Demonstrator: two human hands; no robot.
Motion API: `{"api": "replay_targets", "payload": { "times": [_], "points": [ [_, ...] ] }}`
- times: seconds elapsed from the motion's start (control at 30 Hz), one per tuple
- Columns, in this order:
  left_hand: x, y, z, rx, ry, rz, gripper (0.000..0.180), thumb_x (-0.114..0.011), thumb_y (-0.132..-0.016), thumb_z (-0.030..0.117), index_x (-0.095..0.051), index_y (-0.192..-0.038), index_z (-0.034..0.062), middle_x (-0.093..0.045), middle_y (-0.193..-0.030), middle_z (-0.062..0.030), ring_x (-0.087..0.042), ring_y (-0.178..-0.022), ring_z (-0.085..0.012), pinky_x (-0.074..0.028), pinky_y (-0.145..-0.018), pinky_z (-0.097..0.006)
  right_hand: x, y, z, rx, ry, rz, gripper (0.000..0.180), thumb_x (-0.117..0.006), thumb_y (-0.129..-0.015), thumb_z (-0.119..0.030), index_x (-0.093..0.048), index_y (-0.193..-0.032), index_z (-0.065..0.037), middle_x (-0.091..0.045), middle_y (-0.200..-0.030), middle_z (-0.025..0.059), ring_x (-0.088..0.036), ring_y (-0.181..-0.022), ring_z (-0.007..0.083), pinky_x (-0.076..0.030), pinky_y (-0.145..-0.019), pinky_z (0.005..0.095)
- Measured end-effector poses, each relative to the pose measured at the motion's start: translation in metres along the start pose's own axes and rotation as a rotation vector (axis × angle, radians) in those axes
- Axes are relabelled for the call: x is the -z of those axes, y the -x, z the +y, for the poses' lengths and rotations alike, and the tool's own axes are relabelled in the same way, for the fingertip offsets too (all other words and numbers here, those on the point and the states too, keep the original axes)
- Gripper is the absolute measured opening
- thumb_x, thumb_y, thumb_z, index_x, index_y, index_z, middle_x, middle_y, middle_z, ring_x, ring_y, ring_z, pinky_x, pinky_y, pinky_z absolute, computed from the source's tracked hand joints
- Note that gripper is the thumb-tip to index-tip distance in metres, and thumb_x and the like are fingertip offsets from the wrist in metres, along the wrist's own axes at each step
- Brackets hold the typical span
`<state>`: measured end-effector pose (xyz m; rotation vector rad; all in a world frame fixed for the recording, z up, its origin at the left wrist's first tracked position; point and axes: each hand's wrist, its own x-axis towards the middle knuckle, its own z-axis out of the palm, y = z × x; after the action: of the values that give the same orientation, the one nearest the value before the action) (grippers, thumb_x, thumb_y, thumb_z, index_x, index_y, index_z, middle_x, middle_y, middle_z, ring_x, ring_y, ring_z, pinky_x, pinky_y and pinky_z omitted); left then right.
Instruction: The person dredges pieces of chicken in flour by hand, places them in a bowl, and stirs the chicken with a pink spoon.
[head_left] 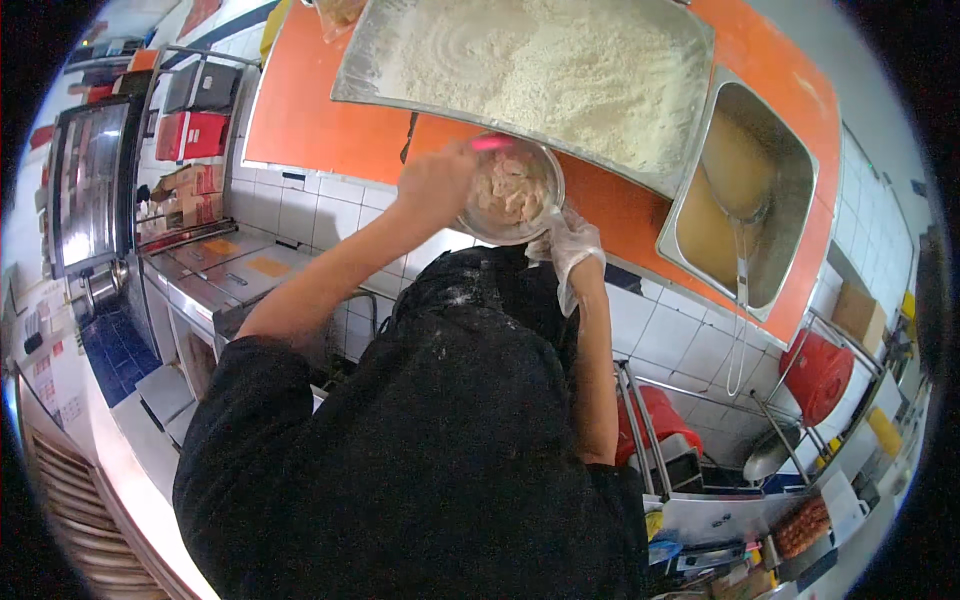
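My left hand [437, 187], bare and somewhat blurred, is closed over the left side of a round bowl [492, 233]. A bright pink object [490, 143] sticks out from its fingers; its kind is not clear. Pale, wet-looking pieces, perhaps meat [512, 190], lie in the bowl. My right hand [568, 245] wears a clear plastic glove and grips the bowl's lower right rim. Just beyond the bowl stands a wide metal tray [345, 88] filled with pale flour [590, 75].
On the right of the orange counter [310, 125] sits a deep metal pan [812, 200] of cloudy tan liquid, with a wire strainer [742, 265] resting in it. Red tubs [818, 375] are under the counter at right. A metal-topped unit [225, 270] stands at left.
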<state>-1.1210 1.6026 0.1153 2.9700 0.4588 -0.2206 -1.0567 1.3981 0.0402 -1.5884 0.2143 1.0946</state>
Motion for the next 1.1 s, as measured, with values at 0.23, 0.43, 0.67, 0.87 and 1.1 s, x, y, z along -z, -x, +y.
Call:
{"api": "replay_targets", "payload": {
  "times": [0.23, 0.43, 0.67, 0.87, 1.1],
  "points": [
    [-0.054, -0.029, -0.019, -0.103, 0.132, -0.213, 0.019, -0.061, -0.075, 0.016, -0.068, -0.084, 0.0011, -0.066, -0.081, -0.0207, -0.067, -0.074, -0.0384, -0.055, -0.065, -0.046, -0.005, 0.006, -0.007, 0.02, -0.072, -0.034, 0.032, -0.055, -0.097, -0.026, -0.061, -0.112, 0.001, -0.064, -0.069, 0.0095, -0.062, -0.054, 0.0169, -0.054, -0.053, 0.0293],
    [0.009, 0.007, -0.002, -0.141, 0.102, -0.358, 0.02, -0.06, -0.075, 0.015, -0.067, -0.091, 0.0041, -0.068, -0.087, -0.0191, -0.066, -0.08, -0.0389, -0.053, -0.067, -0.049, 0.001, -0.002, 0.0, 0.034, -0.046, -0.075, 0.032, -0.056, -0.097, -0.028, -0.061, -0.111, 0.001, -0.064, -0.069, 0.0093, -0.064, -0.055, 0.0175, -0.055, -0.054, 0.0299],
    [-0.038, 0.004, -0.001, -0.227, -0.083, -0.261, 0.01, -0.061, -0.075, 0.007, -0.069, -0.072, 0.0031, -0.068, -0.077, -0.0184, -0.07, -0.077, -0.0309, -0.055, -0.058, -0.042, -0.002, 0.002, -0.005, 0.001, -0.08, -0.041, 0.033, -0.056, -0.097, -0.028, -0.061, -0.111, 0.001, -0.064, -0.069, 0.0091, -0.063, -0.054, 0.0178, -0.055, -0.052, 0.0295],
    [-0.027, 0.005, 0.008, -0.114, -0.011, -0.001, 0.013, -0.058, -0.079, 0.009, -0.067, -0.087, 0.0033, -0.067, -0.086, -0.0165, -0.07, -0.075, -0.0291, -0.055, -0.056, -0.041, 0.003, -0.02, 0.023, 0.117, 0.03, -0.043, 0.032, -0.056, -0.097, -0.028, -0.061, -0.11, 0.001, -0.065, -0.073, 0.009, -0.064, -0.057, 0.0176, -0.055, -0.053, 0.0303],
    [-0.006, 0.016, -0.011, -0.368, 0.03, -0.251, 0.019, -0.058, -0.077, 0.006, -0.063, -0.096, 0.0044, -0.064, -0.096, -0.0138, -0.068, -0.077, -0.0314, -0.055, -0.06, -0.045, 0.001, -0.004, -0.002, 0.051, -0.042, -0.064, 0.032, -0.056, -0.096, -0.027, -0.061, -0.11, 0.001, -0.064, -0.07, 0.0079, -0.063, -0.055, 0.0168, -0.055, -0.052, 0.0295]
  ]
}}
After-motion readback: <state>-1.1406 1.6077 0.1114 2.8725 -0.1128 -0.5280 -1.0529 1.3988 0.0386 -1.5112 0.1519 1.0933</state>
